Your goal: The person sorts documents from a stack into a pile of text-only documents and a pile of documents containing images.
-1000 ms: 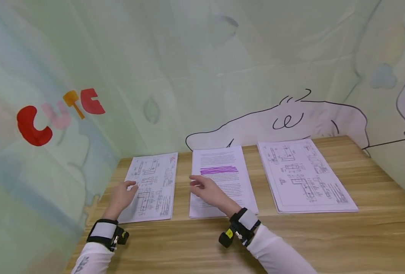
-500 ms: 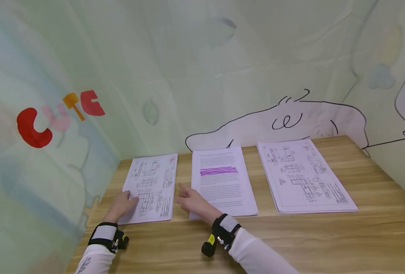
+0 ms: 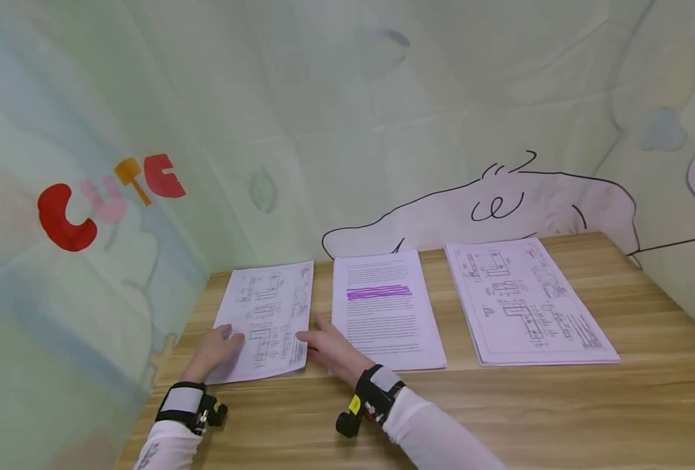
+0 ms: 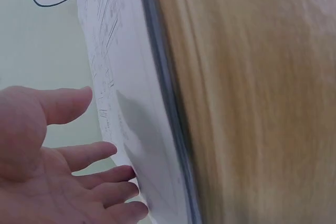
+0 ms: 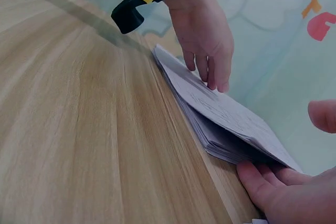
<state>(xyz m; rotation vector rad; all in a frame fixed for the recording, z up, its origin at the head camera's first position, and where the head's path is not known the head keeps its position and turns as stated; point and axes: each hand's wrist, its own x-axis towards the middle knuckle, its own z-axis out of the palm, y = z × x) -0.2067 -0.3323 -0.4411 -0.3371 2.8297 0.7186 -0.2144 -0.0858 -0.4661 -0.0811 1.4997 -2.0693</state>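
Observation:
At the left of the table lies a paper stack (image 3: 262,307) printed with technical drawings. My left hand (image 3: 213,352) is at its left side, the fingers fairly straight and the thumb apart from them; in the left wrist view the fingertips (image 4: 126,174) meet the sheet's edge. My right hand (image 3: 337,352) is at the stack's right edge. The right wrist view has its fingers (image 5: 257,179) under the raised upper sheets (image 5: 226,111), with the thumb (image 5: 323,116) held off the paper. A dark gap separates those sheets from the lower pile (image 5: 223,150).
A text stack (image 3: 383,326) with purple highlighter strokes lies in the middle, partly beneath my right forearm's reach. Another drawing stack (image 3: 530,307) sits on the right. A printed cloth (image 3: 347,130) hangs behind and left of the wooden table (image 3: 300,424).
My right hand has moved left from above the text stack to the left stack's right edge, which is now raised. The left hand has come down slightly towards the near side.

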